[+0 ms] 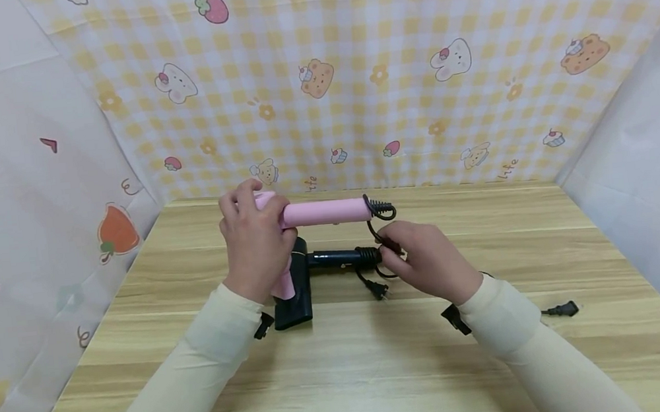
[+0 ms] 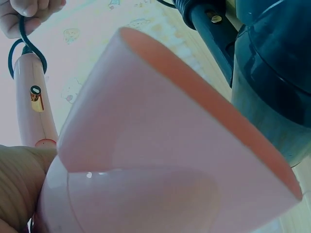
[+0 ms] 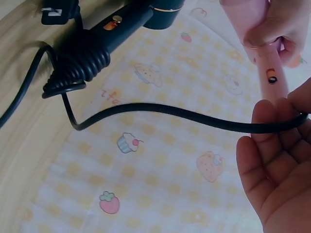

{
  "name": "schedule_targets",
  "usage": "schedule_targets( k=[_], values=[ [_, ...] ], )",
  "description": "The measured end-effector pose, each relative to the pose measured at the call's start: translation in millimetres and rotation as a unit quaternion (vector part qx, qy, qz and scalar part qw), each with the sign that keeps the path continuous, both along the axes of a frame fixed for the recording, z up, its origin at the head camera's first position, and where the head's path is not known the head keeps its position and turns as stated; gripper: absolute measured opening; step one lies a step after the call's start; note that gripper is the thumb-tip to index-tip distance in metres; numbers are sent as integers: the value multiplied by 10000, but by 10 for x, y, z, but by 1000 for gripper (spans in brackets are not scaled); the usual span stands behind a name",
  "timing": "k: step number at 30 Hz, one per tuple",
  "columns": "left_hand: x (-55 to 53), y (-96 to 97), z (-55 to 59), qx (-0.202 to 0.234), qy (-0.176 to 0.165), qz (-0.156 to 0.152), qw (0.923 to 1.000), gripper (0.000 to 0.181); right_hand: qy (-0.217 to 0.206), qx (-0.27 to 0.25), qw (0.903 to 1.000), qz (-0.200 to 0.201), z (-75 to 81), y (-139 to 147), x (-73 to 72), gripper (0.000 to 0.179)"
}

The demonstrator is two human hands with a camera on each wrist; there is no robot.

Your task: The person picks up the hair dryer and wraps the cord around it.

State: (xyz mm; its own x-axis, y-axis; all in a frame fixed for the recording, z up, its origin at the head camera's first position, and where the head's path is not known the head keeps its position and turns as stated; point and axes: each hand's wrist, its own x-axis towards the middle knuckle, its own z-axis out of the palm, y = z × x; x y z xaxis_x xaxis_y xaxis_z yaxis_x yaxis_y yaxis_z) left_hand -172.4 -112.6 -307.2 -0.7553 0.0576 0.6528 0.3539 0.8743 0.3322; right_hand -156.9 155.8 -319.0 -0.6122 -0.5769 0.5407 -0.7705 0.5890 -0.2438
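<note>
A pink hair dryer (image 1: 327,211) is held up above the table, its handle pointing right. My left hand (image 1: 256,246) grips it around the body, near where the handle joins. Its wide flat nozzle (image 2: 141,111) fills the middle of the left wrist view. A black cord loops at the handle's end, and my right hand (image 1: 430,259) pinches a cord (image 3: 194,116) between thumb and fingers. Below lies a black hair dryer (image 1: 293,306), partly covered by the pink one. Cord is coiled (image 3: 87,63) around the end of its handle.
The black dryer's two-pin plug (image 1: 377,289) lies beside its handle. Another black plug (image 1: 565,309) rests on the wood-grain table (image 1: 382,373) to the right, its cord running under my right forearm. A patterned cloth (image 1: 357,117) hangs along the back edge.
</note>
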Motion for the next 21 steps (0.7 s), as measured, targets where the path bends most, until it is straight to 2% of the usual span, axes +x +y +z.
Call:
schedule_targets(
  k=[6,11,21],
  values=[
    [-2,16,-2,-57,6,57,10000,22,375,-177,9991,25,39,-4,6,6],
    [-10,16,6,-67,42,82,9999,22,563,-518,9970,129,61,-10,-41,9],
    [-30,1,27,25,8,138,9999,23,543,-643,9964,132,108,4,-128,9]
  ],
)
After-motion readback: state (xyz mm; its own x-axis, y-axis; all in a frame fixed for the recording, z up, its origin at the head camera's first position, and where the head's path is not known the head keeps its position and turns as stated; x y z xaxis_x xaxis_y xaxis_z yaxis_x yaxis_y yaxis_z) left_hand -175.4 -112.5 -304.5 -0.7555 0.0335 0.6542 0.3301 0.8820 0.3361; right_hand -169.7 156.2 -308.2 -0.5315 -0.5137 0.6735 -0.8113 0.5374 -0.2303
